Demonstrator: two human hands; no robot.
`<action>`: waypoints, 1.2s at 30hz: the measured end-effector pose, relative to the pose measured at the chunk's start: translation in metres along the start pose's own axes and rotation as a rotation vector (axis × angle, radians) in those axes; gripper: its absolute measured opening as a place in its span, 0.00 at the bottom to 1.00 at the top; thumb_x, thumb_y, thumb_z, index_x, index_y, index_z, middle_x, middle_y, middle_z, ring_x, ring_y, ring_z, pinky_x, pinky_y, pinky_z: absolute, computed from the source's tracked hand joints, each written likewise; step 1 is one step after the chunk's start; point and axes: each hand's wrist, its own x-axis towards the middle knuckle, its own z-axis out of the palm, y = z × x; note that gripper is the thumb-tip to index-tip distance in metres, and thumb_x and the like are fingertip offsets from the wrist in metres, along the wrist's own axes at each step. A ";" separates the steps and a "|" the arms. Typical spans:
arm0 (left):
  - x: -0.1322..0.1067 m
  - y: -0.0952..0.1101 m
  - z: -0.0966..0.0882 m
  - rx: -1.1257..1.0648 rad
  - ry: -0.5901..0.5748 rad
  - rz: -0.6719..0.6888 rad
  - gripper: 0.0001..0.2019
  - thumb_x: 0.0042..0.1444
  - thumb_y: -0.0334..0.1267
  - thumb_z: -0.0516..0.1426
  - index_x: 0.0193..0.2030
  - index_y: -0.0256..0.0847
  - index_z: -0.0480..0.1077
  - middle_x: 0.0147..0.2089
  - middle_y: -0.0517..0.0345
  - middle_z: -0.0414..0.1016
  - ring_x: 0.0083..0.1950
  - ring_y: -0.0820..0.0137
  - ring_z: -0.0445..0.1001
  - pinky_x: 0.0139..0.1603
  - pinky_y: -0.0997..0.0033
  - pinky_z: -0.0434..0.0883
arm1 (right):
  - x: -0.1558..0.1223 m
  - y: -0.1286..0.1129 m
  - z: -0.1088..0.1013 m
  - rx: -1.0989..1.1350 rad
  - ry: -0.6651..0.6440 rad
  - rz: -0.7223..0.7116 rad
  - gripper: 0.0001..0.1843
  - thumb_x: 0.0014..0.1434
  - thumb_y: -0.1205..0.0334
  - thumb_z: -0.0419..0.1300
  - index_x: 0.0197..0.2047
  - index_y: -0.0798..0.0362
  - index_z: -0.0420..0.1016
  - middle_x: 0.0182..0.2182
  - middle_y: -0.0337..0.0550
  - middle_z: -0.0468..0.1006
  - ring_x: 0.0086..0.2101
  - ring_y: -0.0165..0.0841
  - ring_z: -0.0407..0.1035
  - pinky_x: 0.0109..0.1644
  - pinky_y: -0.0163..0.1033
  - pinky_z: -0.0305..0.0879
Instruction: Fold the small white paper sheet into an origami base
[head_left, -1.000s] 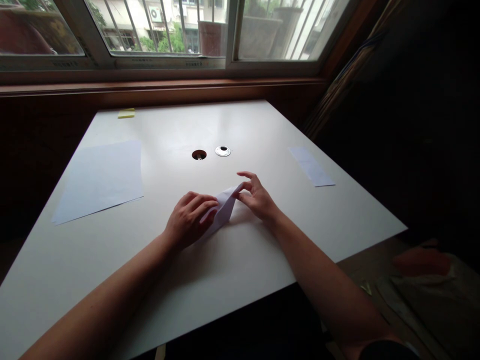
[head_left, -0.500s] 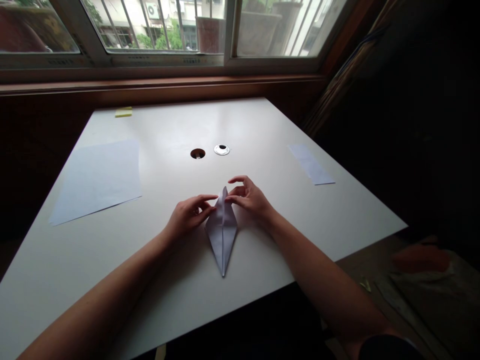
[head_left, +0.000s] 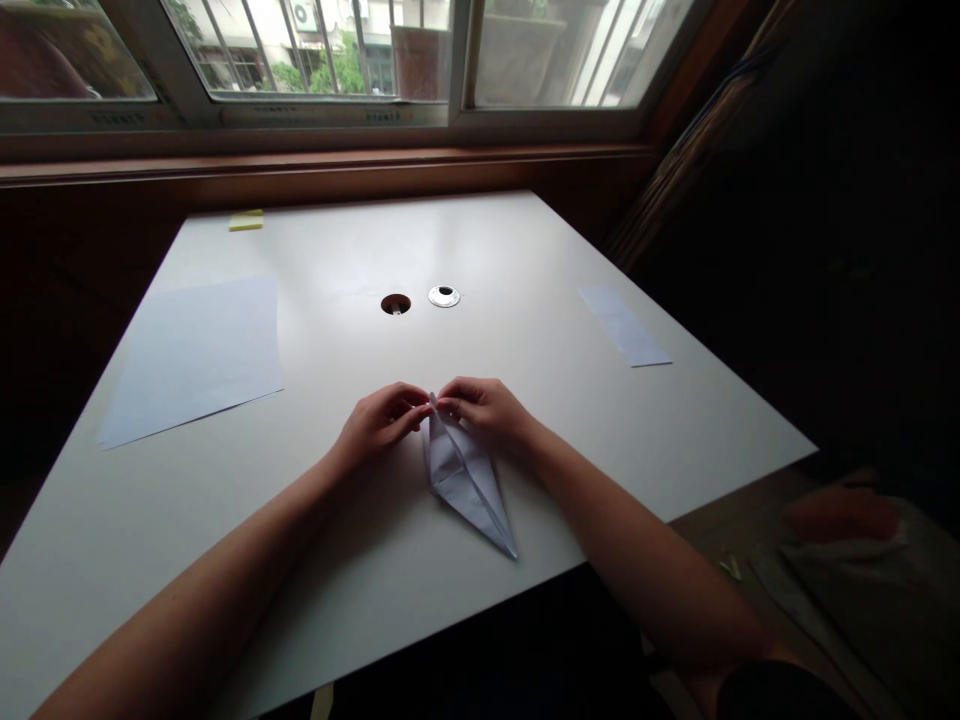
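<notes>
A folded white paper (head_left: 465, 475), long and pointed like a narrow kite, lies on the white table (head_left: 525, 250) near its front edge. Its far tip sits between my two hands and its sharp near tip points toward me and to the right. My left hand (head_left: 379, 425) pinches the far tip from the left. My right hand (head_left: 484, 410) pinches the same tip from the right, fingertips almost touching the left hand's.
A flat white sheet (head_left: 195, 355) lies at the left. A narrow paper strip (head_left: 624, 326) lies at the right. A cable hole (head_left: 395, 304) and its round cap (head_left: 444, 296) sit mid-table. A yellow sticky pad (head_left: 246, 221) rests at the far left corner under the window.
The folded paper went from held at an angle to lying flat with its point toward me, then swung to the right. Both hands closed together on its far tip.
</notes>
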 end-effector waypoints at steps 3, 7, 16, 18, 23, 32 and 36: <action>0.001 0.002 -0.003 -0.047 -0.011 -0.057 0.14 0.61 0.49 0.59 0.43 0.39 0.74 0.35 0.56 0.78 0.31 0.72 0.75 0.34 0.73 0.72 | 0.000 -0.004 0.003 -0.025 -0.067 -0.037 0.09 0.61 0.57 0.62 0.37 0.53 0.80 0.26 0.37 0.78 0.28 0.28 0.70 0.35 0.33 0.64; 0.002 0.003 -0.006 -0.043 -0.030 -0.103 0.14 0.61 0.49 0.59 0.40 0.39 0.74 0.31 0.58 0.76 0.31 0.72 0.73 0.34 0.73 0.70 | -0.001 -0.005 0.005 -0.052 -0.081 -0.052 0.11 0.63 0.56 0.60 0.39 0.53 0.80 0.27 0.37 0.78 0.29 0.28 0.71 0.36 0.33 0.66; 0.001 0.003 -0.010 0.016 0.341 -0.175 0.12 0.60 0.47 0.59 0.38 0.39 0.71 0.28 0.60 0.75 0.28 0.73 0.74 0.32 0.74 0.71 | -0.004 -0.004 -0.009 -0.207 0.112 -0.199 0.17 0.63 0.49 0.61 0.51 0.48 0.75 0.47 0.46 0.77 0.43 0.36 0.72 0.49 0.43 0.69; 0.000 0.002 -0.011 0.018 0.419 -0.192 0.12 0.60 0.46 0.58 0.39 0.39 0.70 0.29 0.60 0.76 0.29 0.72 0.76 0.34 0.72 0.73 | -0.006 -0.007 -0.014 -0.400 0.167 -0.311 0.17 0.61 0.51 0.64 0.50 0.47 0.76 0.48 0.47 0.76 0.47 0.40 0.69 0.55 0.48 0.66; 0.000 -0.002 -0.011 0.070 0.400 -0.203 0.11 0.60 0.46 0.57 0.38 0.40 0.69 0.29 0.60 0.76 0.30 0.69 0.78 0.34 0.71 0.74 | -0.008 -0.008 -0.012 -0.740 0.105 -0.449 0.14 0.65 0.60 0.60 0.54 0.46 0.75 0.52 0.47 0.76 0.50 0.43 0.65 0.58 0.53 0.60; 0.004 -0.011 -0.021 0.526 0.041 0.104 0.08 0.58 0.40 0.57 0.32 0.42 0.76 0.35 0.56 0.75 0.40 0.66 0.71 0.43 0.65 0.71 | -0.004 0.012 -0.009 -0.721 -0.092 -0.472 0.14 0.62 0.71 0.58 0.47 0.47 0.79 0.45 0.45 0.80 0.47 0.38 0.69 0.56 0.48 0.62; 0.005 -0.013 -0.032 0.519 -0.144 0.257 0.09 0.61 0.36 0.55 0.41 0.46 0.77 0.50 0.55 0.77 0.52 0.63 0.70 0.57 0.58 0.70 | -0.003 0.013 -0.020 -0.678 -0.104 -0.494 0.18 0.59 0.77 0.55 0.43 0.48 0.79 0.44 0.44 0.81 0.46 0.37 0.72 0.61 0.51 0.58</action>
